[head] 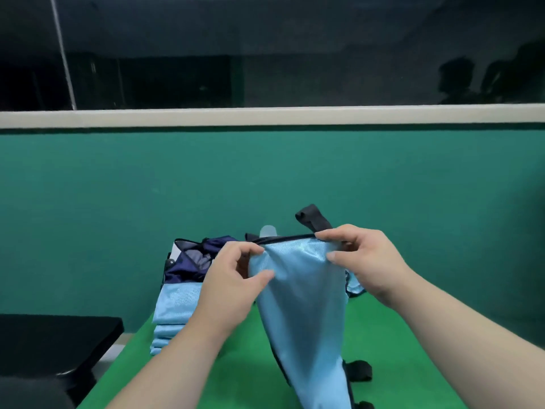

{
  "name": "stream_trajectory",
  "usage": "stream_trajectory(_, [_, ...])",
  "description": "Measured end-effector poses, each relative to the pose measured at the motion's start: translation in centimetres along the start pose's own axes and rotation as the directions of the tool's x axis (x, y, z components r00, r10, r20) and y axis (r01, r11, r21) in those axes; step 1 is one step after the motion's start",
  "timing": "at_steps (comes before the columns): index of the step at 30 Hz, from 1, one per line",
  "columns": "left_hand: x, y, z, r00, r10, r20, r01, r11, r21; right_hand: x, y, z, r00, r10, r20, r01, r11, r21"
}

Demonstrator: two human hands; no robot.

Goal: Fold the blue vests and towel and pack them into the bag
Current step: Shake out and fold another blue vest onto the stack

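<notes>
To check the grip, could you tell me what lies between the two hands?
Head view: the light blue mesh vest, dark-trimmed along its top, stretches from left hand to right hand.

No writing, label, brand mark or number can be read anywhere; none is made out on the held blue vest [306, 314], the folded vests [174, 305] or the bag [188, 268].

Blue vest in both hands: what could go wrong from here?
Left hand and right hand only pinch the blue vest at its top edge; it may slip.
Its black straps trail on the table and may fold in crooked.
The left forearm is close to the folded stack by the table edge; a nudge could topple it.
</notes>
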State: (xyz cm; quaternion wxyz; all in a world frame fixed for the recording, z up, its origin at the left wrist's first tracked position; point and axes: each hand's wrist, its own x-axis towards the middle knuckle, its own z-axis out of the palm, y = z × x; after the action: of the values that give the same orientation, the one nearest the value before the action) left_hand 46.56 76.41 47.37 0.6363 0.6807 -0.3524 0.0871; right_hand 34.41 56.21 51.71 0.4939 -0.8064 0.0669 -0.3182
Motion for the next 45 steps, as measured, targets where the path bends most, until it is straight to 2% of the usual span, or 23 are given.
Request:
stream_trajectory(4, [1.0, 1.4, -0.3, 0.997, -0.019, 0.076, 0.025, 0.997, -0.074, -0.3, -0.8, -1.0, 0.995, -0.052, -0.087, 0.053, 0.999, -0.002])
stream_trajectory(9, [2.5, 1.0, -0.5, 0.987, -0.060, 0.147, 0.075, 0.992, -0.097, 0.6, 0.4, -1.1, 0.996, -0.005, -0.089, 0.007, 1.000, 0.019])
stream_trajectory(13, [5.3, -0.8, 0.0, 0.979, -0.089, 0.182, 0.102, 0.993, -0.067, 3.0, 2.1, -0.4, 0.994, 0.049, -0.093, -0.047, 0.999, 0.024])
stream_trajectory(17, [9.7, -2.1, 1.1, 0.980, -0.072, 0.184, 0.064, 0.997, 0.044, 7.2, 2.9, 0.1, 0.986, 0.117, -0.116, -0.117, 0.993, 0.005])
stream_trajectory(21, [15.6, -1.0, 2.3, 0.989, 0.013, 0.150, -0.037, 0.987, 0.157, 13.0, 1.5, -0.5, 0.981, 0.110, -0.160, -0.122, 0.990, -0.068])
stream_trajectory(25, [21.2, 2.0, 2.4, 0.982, 0.170, 0.087, -0.184, 0.964, 0.193, 18.1, -2.4, -1.9, 0.968, -0.023, -0.248, 0.012, 0.999, -0.045])
stream_trajectory(29, [23.5, 4.9, 1.7, 0.955, 0.297, 0.020, -0.295, 0.938, 0.181, 19.1, -5.6, -3.1, 0.947, -0.117, -0.298, 0.132, 0.991, 0.031])
stream_trajectory(33, [20.4, 5.9, 1.0, 0.930, 0.367, 0.011, -0.364, 0.919, 0.151, 16.1, -6.2, -3.8, 0.943, -0.147, -0.297, 0.183, 0.978, 0.097])
stream_trajectory(37, [13.3, 2.5, 1.1, 0.935, 0.345, 0.084, -0.354, 0.921, 0.160, 9.4, -1.8, -2.7, 0.975, -0.044, -0.216, 0.084, 0.980, 0.180])
stream_trajectory(41, [3.2, -3.5, 2.1, 0.968, 0.169, 0.188, -0.205, 0.960, 0.191, 0.0, 5.6, -0.2, 0.974, 0.145, -0.175, -0.123, 0.984, 0.131])
stream_trajectory(45, [-6.3, -8.0, 3.4, 0.966, -0.078, 0.246, 0.028, 0.979, 0.201, -8.3, 11.8, 1.9, 0.937, 0.330, -0.112, -0.322, 0.943, 0.086])
